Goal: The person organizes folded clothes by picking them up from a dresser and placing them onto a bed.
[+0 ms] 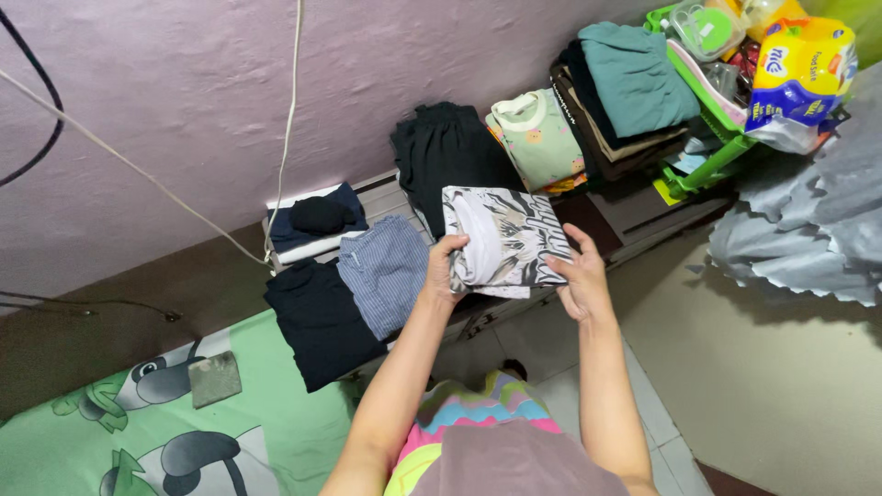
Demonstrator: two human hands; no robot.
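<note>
Nearest, the left hand [445,268] and the right hand [579,276] each close around one side of a folded grey-and-white patterned garment [503,241], left fingers curled under its left edge and right thumb on top at its right edge, holding it just above the front edge of a low dark bench [634,213]. Beside it toward the bench's left end lie a folded blue striped garment [384,272] and a dark navy one [320,320], overhanging onto a green printed sheet [266,404]. Farther back, against the wall, sit a black garment [445,152], a pale green printed top [537,138] and a stack topped by a teal piece [634,78]. At the far right end stands a green basket [707,92].
</note>
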